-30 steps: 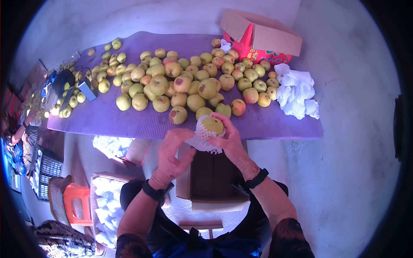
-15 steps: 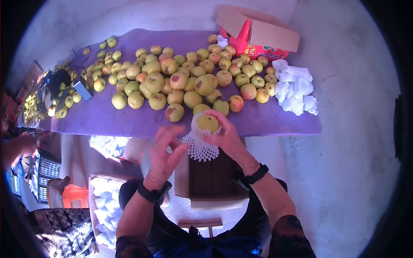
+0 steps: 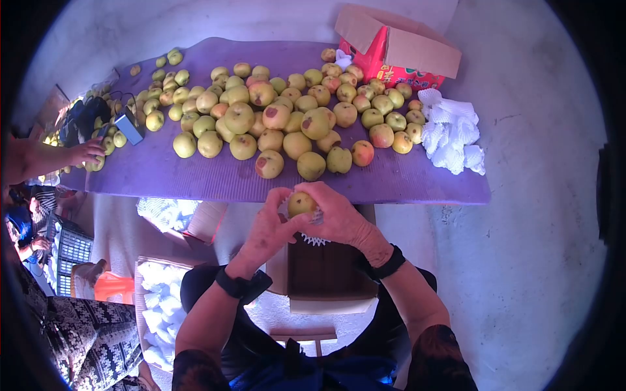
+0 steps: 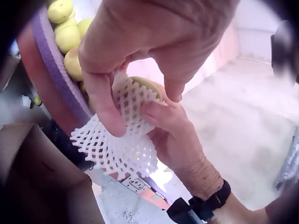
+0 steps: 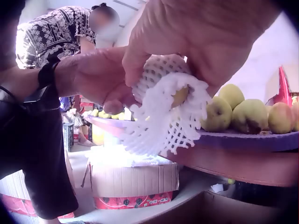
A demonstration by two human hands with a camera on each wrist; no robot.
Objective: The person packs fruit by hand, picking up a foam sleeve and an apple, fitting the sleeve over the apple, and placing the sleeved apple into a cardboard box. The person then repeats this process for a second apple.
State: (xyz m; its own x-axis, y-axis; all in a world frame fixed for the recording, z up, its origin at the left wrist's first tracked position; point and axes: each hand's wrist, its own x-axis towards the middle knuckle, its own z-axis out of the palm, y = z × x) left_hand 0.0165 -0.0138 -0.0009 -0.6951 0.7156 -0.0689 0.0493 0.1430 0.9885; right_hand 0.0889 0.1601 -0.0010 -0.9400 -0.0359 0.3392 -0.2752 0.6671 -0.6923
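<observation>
Apple (image 3: pixel 301 204) with a brown spot, partly wrapped in a white foam net (image 4: pixel 117 140) — held up near the front edge of the purple-topped desk (image 3: pixel 215 182), above an open cardboard box (image 3: pixel 323 270). Grips it through the net with the fingers and thumb of the right hand (image 3: pixel 339 218); pinches the net against its side with the left hand (image 3: pixel 267 228). Hands close together on the same fruit, net flaring loosely below. On the desk, a spread of loose apples (image 3: pixel 263 94), green-yellow with some red, several with brown patches. At the far right, a red printed box (image 3: pixel 417 78) with flaps open, and just in front of it a heap of white foam nets (image 3: pixel 450 133). At the far left, another person's hand (image 3: pixel 86 152) over the fruit, near a small blue-grey box (image 3: pixel 129 130). Below, to the left — a carton of white foam (image 3: pixel 160 313) beside an orange stool (image 3: pixel 114 287).
</observation>
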